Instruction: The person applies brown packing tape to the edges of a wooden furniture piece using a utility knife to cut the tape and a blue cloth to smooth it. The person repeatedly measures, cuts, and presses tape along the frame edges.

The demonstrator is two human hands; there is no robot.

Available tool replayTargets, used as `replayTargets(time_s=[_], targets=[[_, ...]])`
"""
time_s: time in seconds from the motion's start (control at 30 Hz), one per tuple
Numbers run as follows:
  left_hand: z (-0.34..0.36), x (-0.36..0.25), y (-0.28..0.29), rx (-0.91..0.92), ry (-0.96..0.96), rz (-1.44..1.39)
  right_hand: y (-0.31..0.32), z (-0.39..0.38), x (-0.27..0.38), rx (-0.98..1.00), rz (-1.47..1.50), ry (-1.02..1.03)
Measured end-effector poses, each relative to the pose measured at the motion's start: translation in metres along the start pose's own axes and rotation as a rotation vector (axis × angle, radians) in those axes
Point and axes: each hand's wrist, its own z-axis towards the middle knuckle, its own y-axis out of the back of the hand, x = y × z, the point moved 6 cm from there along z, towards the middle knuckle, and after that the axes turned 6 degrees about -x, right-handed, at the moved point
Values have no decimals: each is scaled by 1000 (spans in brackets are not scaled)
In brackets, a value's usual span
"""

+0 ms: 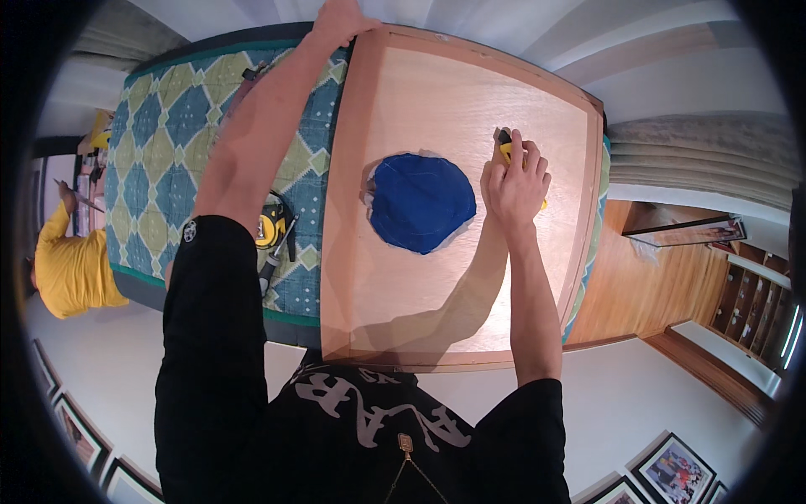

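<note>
My left hand (342,23) reaches to the top left corner of the framed plywood panel (437,92), its fingers on the edge. My right hand (518,176) grips a yellow-and-black tool (505,143), apparently a utility knife, over the panel's right half. Left of it, a round blue cloth piece (421,202) with ragged pale edging lies on the wood. Beside my left forearm, a yellow tape measure (270,227) and a screwdriver (273,267) lie on the patterned quilt (143,168); part of the things there is hidden by my arm.
A person in a yellow top (71,269) is at the far left beside cluttered items. On the right are curtains (672,143), a framed panel (682,231) on the wooden floor (638,294) and a wooden shelving unit (747,311). Framed pictures (676,466) hang on the walls.
</note>
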Motion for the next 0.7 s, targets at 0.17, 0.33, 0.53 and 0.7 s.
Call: replayTargets(time_s=[0.17,0.33,0.53,0.7], targets=[[-12,-6,7,86,144,-54,3,1,-1,-3,40,-45],[-26,2,13,66,123,58,1,1,2,-41,59,-29],[-150,-24,30,154,104,166,1,-1,-3,-21,40,-45],[-287,-8,34,49,77,278,2,1,1,-59,66,-26]])
